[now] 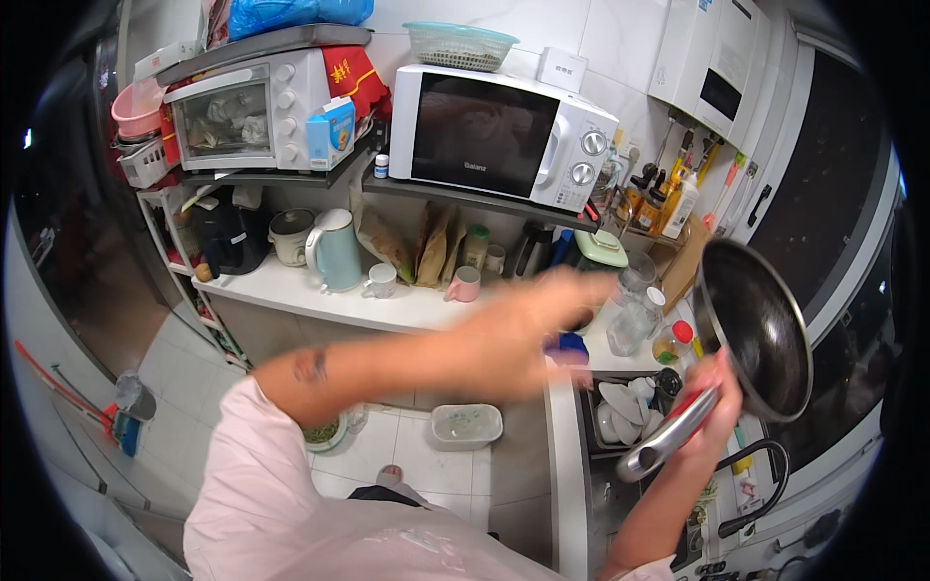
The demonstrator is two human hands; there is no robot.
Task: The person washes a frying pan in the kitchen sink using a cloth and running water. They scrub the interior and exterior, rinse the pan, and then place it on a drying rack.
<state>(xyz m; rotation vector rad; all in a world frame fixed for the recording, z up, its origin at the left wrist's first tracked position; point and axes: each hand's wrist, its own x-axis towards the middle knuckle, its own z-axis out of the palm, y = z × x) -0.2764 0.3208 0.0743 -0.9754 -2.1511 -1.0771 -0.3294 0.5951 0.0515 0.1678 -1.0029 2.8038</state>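
Observation:
My right hand [708, 410] is closed around the red and silver handle of a dark frying pan [755, 330]. The pan is tilted on its side at the right, its inside partly facing me, above the sink side of the counter. My left arm reaches across the middle of the view. My left hand [541, 330], blurred by motion, has its fingers apart and nothing visible in it. It is over the counter edge, near a blue object [568, 348] that it partly hides. A clear jug [628, 330] with a white lid stands just beyond it.
A microwave oven [483, 134] and a toaster oven [225, 120] sit on shelves above the counter. Below are an electric kettle [338, 250] and mugs. Dishes [621, 414] fill a rack near the black faucet [783, 465]. A plastic tub [466, 426] is on the floor.

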